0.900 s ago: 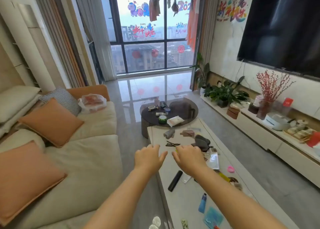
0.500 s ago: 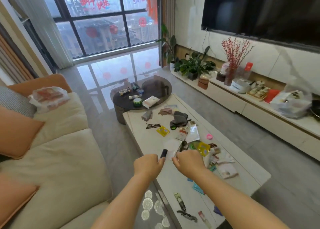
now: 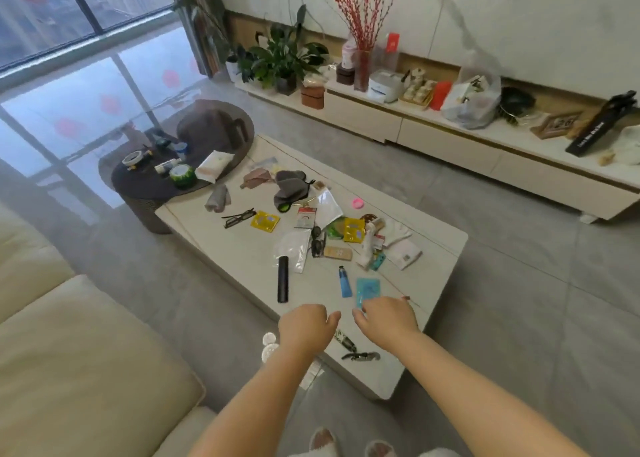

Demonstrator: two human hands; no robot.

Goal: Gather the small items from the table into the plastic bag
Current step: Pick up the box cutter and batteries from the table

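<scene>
A white coffee table [image 3: 214, 238] carries several scattered small items: a black cylinder [image 3: 282, 280], a blue tube [image 3: 344, 282], a teal packet [image 3: 367, 288], two yellow packets [image 3: 265, 221], glasses [image 3: 239, 217], sunglasses [image 3: 316, 242], a grey cloth [image 3: 289, 190] and a pink disc [image 3: 357, 202]. A clear plastic bag [image 3: 294, 250] lies flat beside the cylinder. My left hand [image 3: 304, 326] and my right hand [image 3: 388, 321] hover side by side over the table's near end with loosely curled fingers, holding nothing. The right hand is just short of the teal packet. A corkscrew tool [image 3: 360, 355] lies below and between them.
A dark round side table [image 3: 149, 183] with tape, a bottle and a wipes pack stands at the table's far end. A beige sofa [image 3: 69, 352] runs along the left. A low TV cabinet [image 3: 450, 145] with plants, a vase and a filled plastic bag [image 3: 474, 100] lines the right wall.
The view has tilted down from the window to the table. Both hands have drawn back from the table's middle to its near end, still holding nothing.
</scene>
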